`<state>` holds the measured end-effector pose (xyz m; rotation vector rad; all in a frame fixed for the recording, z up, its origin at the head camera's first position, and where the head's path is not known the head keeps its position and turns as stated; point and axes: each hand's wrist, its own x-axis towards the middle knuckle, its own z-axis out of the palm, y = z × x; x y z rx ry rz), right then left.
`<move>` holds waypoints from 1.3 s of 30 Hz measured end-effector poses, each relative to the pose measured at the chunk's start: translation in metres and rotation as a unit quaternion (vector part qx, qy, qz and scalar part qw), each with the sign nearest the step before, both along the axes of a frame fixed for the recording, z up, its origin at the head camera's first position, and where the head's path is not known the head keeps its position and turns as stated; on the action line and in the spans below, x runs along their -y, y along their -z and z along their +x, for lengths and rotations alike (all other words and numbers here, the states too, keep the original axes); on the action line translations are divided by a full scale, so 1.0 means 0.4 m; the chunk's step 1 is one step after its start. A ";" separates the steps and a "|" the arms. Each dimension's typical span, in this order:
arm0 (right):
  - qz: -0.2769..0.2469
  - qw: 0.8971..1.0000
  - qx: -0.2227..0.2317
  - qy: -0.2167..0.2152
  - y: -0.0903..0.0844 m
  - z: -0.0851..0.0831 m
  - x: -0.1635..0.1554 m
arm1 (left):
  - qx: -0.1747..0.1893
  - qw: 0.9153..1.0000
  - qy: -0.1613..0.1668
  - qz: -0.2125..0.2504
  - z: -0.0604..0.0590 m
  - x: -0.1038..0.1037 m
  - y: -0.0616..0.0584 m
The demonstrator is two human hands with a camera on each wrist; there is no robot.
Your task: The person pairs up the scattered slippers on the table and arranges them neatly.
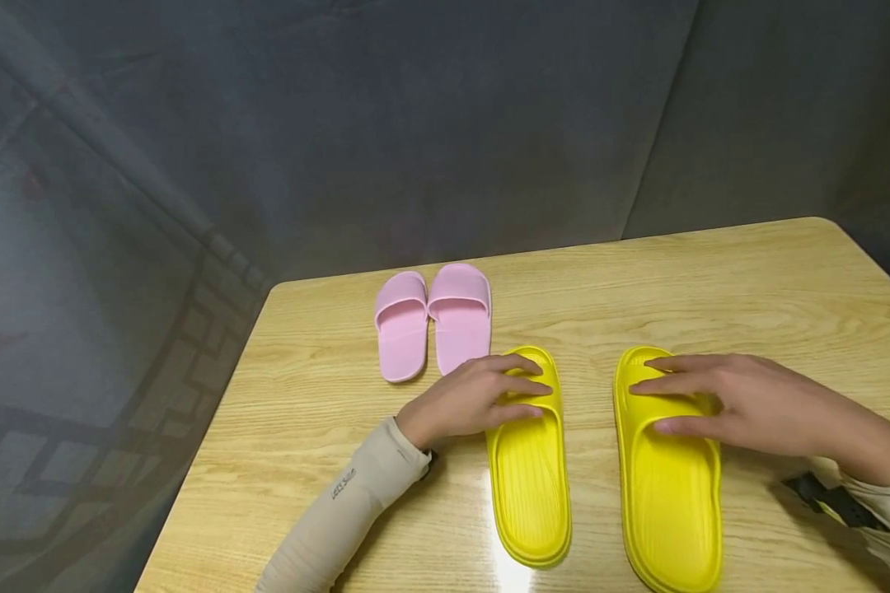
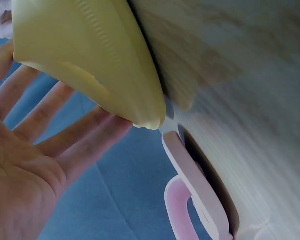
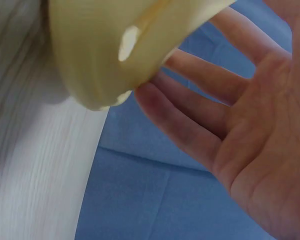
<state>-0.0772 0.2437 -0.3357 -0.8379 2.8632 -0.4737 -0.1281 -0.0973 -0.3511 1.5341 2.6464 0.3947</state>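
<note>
Two yellow slippers lie side by side on the table with a gap between them, toes pointing away from me. My left hand (image 1: 469, 399) reaches over the left yellow slipper (image 1: 530, 494), its spread fingers touching the strap. Over the right yellow slipper (image 1: 671, 511), my right hand (image 1: 767, 403) has its extended fingers on the strap and toe end. Both wrist views show uncurled palms, with fingertips against the upper of each slipper: the left one's strap (image 2: 75, 40) and the right one's strap (image 3: 105, 65). The thumbs are partly hidden there.
Behind and left of the yellow pair, a smaller pink slipper (image 1: 404, 350) and another pink slipper (image 1: 461, 329) sit close together. The wood-patterned table (image 1: 282, 395) has rounded far corners. Grey cloth (image 1: 445, 123) hangs beyond its back edge.
</note>
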 end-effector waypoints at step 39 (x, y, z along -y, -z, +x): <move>-0.025 0.999 -0.014 -0.043 0.022 -0.004 0.114 | -0.021 1.000 -0.002 -0.017 0.038 -0.043 0.001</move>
